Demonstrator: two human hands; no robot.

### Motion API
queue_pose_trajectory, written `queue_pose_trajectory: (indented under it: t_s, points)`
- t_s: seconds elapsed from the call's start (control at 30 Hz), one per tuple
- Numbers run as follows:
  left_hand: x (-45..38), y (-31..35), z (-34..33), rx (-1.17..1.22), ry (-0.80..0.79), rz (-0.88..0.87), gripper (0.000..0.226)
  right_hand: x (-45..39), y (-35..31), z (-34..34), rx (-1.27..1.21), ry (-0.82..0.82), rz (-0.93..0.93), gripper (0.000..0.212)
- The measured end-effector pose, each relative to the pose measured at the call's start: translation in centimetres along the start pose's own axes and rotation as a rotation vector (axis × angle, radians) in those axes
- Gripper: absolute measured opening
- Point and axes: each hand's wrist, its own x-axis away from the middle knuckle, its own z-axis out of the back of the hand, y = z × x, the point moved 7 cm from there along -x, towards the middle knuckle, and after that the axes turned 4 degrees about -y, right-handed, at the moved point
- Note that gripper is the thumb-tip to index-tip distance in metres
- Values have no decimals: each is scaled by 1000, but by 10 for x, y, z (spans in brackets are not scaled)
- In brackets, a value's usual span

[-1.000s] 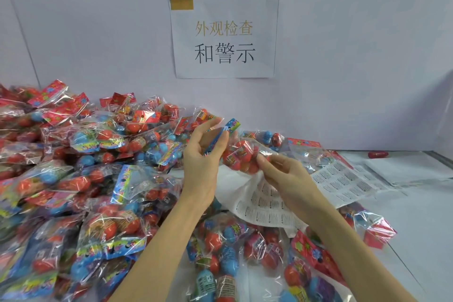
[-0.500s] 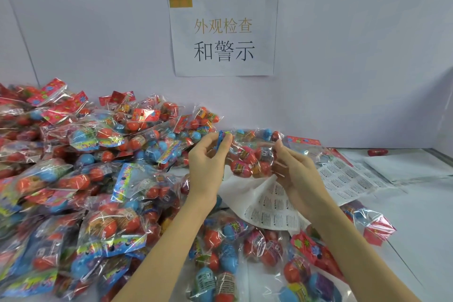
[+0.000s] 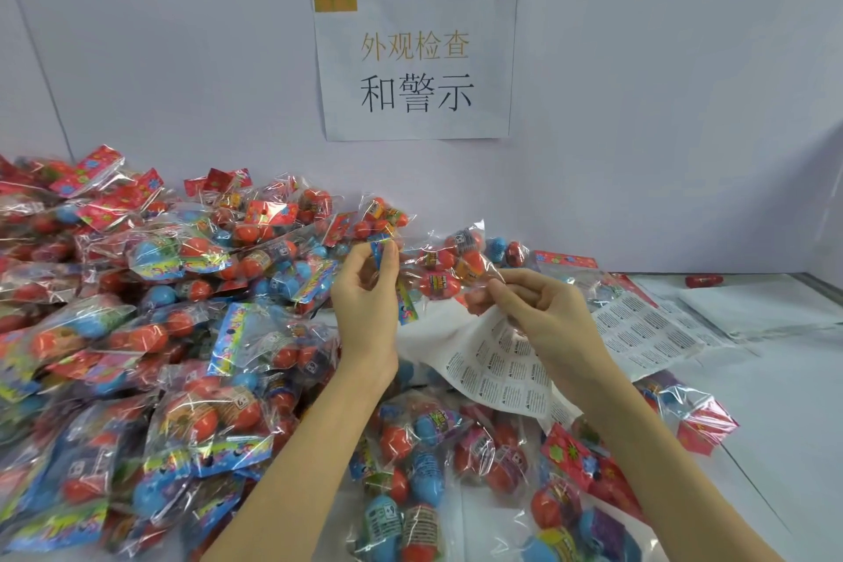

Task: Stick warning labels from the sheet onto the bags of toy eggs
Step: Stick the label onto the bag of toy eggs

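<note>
Left hand (image 3: 365, 287) pinches bag of toy eggs (image 3: 449, 269) by its header | right hand (image 3: 538, 310) pinches bag's lower edge | label sheet (image 3: 497, 370) beneath

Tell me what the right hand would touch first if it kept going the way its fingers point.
Probably the clear plastic bag of red toy eggs that the left hand holds up: the right hand points left and slightly up, its fingertips already right at the bag's lower edge. Depth is hard to judge.
</note>
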Motion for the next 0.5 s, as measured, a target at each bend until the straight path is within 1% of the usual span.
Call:
queue_pose_trajectory:
  t_s: [0.1,0.13,0.17,0.23,0.27,0.3,0.4,0.5]
  points:
    - [3,2,-6,12,-72,11,16,0,-2,4,-25,68,18,14]
    - [3,2,-9,46,-99,41,14,0,-3,6,-30,93,38,17]
    - [4,1,-12,78,-130,84,17,1,-5,7,-24,107,64,22]
    - [5,-1,-17,59,-203,183,41,2,-11,9,-4,104,122,34]
    - [6,-3,-21,19,-261,225,50,3,-14,9,-9,93,146,36]
    - [7,-6,-24,-17,-327,259,52,3,-16,8,-20,81,165,36]
    - [14,-12,-32,-27,-478,379,42,4,-21,8,-18,54,203,42]
    - [23,-16,-39,100,-583,542,41,5,-24,8,17,38,234,44]
